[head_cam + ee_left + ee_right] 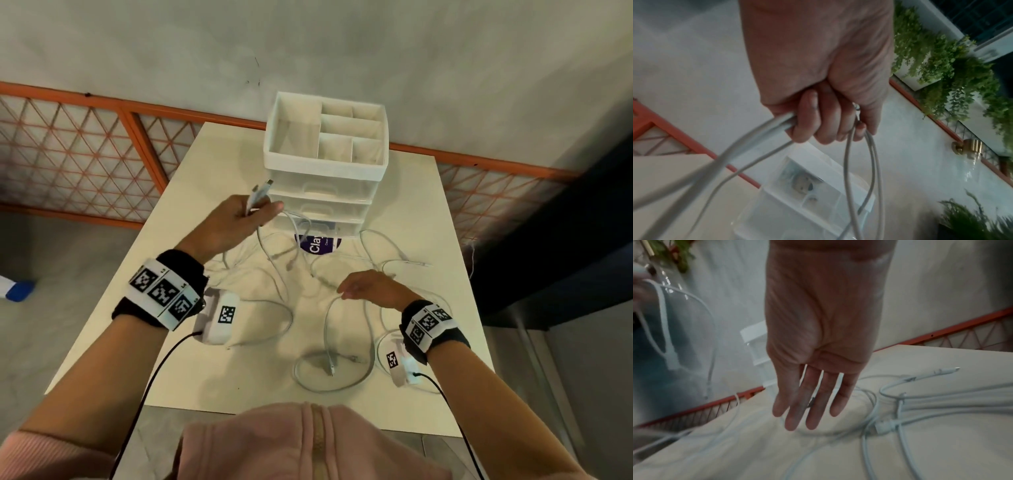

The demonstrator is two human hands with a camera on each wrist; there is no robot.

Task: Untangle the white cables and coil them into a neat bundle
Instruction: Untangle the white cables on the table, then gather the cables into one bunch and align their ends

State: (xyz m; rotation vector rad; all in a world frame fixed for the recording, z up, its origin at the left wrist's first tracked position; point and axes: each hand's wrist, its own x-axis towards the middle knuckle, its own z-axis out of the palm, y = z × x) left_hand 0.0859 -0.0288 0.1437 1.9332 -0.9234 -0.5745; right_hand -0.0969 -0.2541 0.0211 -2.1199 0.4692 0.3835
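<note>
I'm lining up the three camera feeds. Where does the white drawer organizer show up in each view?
Head: the white drawer organizer stands at the table's far edge, top centre, behind the left hand.
Left wrist: bottom centre, below the fingers, behind hanging white cables.
Right wrist: only a corner shows, left of the palm.
Shared landmark: the orange railing.

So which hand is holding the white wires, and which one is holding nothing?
The left hand grips a bunch of white cables, lifted in front of the drawer organizer. The right hand holds nothing, its fingers straight above the table.
</note>
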